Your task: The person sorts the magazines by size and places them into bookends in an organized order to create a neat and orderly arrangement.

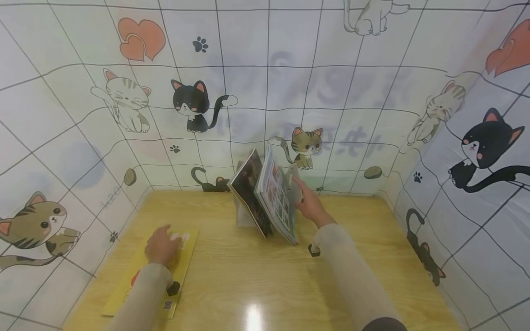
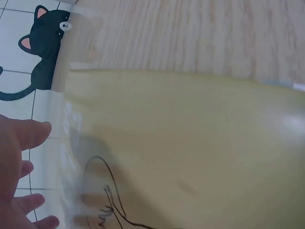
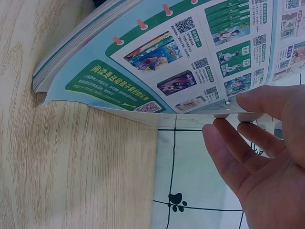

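Note:
A yellow book (image 1: 185, 259) lies flat on the table at the left. Over its upper part is my left hand (image 1: 162, 246), fingers loosely spread; the left wrist view shows this hand (image 2: 19, 176) beside the plain yellow cover (image 2: 190, 129), pinching nothing. Toward the back, a dark-covered book (image 1: 250, 188) and a magazine (image 1: 276, 195) lean side by side, tilted, between pale bookend panels. My right hand (image 1: 312, 207) is at the magazine's right. Its thumb (image 3: 267, 102) and fingers pinch the upper edge of a thin translucent bookend panel (image 1: 295, 186) beside the printed back cover (image 3: 190, 57).
The wooden table (image 1: 232, 276) runs back to a wall cloth (image 1: 248, 92) printed with cats and grid lines. More of this cloth borders the table at left and right. A pale bookend panel (image 1: 245, 214) stands left of the dark book.

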### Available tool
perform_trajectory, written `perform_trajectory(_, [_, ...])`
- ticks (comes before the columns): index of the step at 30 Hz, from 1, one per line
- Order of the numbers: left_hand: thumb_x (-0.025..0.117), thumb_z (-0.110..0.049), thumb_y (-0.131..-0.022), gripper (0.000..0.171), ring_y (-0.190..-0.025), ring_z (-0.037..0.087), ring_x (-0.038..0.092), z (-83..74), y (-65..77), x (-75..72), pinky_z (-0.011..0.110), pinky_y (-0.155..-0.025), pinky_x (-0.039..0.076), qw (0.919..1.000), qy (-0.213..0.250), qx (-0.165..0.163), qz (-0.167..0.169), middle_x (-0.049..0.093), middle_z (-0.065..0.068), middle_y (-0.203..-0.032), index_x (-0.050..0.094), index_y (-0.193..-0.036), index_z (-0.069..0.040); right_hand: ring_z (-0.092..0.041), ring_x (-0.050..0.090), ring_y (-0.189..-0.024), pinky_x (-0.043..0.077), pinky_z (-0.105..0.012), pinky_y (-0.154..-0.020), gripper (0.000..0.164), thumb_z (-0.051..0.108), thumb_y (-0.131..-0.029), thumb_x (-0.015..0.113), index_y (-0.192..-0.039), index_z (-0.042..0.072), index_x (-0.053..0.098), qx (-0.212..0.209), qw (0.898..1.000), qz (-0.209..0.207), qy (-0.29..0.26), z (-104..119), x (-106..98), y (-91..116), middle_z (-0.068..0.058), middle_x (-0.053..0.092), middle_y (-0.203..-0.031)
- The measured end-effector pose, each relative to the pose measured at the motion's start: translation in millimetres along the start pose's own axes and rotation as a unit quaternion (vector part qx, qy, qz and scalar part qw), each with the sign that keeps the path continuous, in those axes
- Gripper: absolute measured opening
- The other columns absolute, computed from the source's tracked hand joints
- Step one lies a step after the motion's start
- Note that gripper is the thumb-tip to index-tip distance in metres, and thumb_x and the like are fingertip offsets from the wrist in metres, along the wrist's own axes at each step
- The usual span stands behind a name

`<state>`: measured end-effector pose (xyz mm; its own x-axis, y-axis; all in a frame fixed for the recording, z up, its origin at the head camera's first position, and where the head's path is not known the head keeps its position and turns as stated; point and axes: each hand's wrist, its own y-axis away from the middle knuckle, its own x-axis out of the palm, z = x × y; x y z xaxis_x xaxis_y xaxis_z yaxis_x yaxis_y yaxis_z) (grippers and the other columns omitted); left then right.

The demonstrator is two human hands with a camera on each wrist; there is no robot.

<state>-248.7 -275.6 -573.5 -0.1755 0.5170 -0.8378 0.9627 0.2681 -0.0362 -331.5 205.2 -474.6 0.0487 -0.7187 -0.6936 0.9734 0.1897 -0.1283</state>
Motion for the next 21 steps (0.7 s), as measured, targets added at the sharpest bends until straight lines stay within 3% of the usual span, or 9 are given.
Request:
perform_trajectory(5, [0.059,-0.032,-0.086,0.066,-0.121,0.058,0.034,17.8,-4.9,8.2,0.071,-0.092,0.026,0.9992,-0.013,-0.023,0.029,0.037,0.032,-0.142,0.042,-0.141,-0.001,-0.037,0.058,-0.104,0.053,-0.042,-0.074,0.088,-0.010,-0.086,0.063,-0.154,0.029,0.023,0.002,1.000,-0.002,-0.002,1,0,0,-0.015,0.036,-0.151])
perform_trajectory(8, [0.060,-0.034,-0.084,0.069,-0.122,0.058,0.032,21.9,-6.4,11.6,0.071,-0.093,0.024,0.9988,-0.020,-0.019,0.040,0.036,0.033,-0.141,0.042,-0.141,0.000,-0.035,0.058,-0.103,0.053,-0.042,-0.074,0.087,-0.010,-0.086,0.063,-0.154,0.028,0.024,0.003,1.000,-0.007,0.002,0,-2,1,-0.015,0.037,-0.151])
perform_trajectory(12, [0.060,-0.035,-0.083,0.071,-0.122,0.058,0.030,20.5,-4.3,10.9,0.072,-0.093,0.023,0.9983,-0.027,-0.021,0.046,0.037,0.033,-0.140,0.041,-0.141,0.001,-0.031,0.060,-0.079,0.051,-0.038,-0.061,0.086,-0.011,-0.085,0.061,-0.153,0.029,0.025,0.008,1.000,-0.016,0.002,0,-2,3,-0.016,0.048,-0.139])
perform_trajectory(15, [0.059,-0.032,-0.081,0.069,-0.122,0.057,0.031,23.4,-2.1,8.8,0.072,-0.093,0.022,0.9980,-0.033,-0.041,0.035,0.038,0.031,-0.141,0.043,-0.141,0.000,-0.025,0.054,-0.063,0.047,-0.034,-0.052,0.085,-0.010,-0.086,0.061,-0.153,0.028,0.026,0.010,1.000,-0.015,0.003,0,0,3,-0.017,0.055,-0.127])
perform_trajectory(21, [0.058,-0.031,-0.080,0.071,-0.122,0.059,0.027,30.0,1.8,0.3,0.074,-0.095,0.018,0.9971,-0.027,-0.068,0.022,0.037,0.032,-0.142,0.042,-0.142,0.001,-0.018,0.045,-0.052,0.041,-0.031,-0.048,0.081,-0.010,-0.086,0.060,-0.153,0.023,0.028,-0.002,1.000,-0.020,0.008,-1,3,1,-0.015,0.056,-0.120])
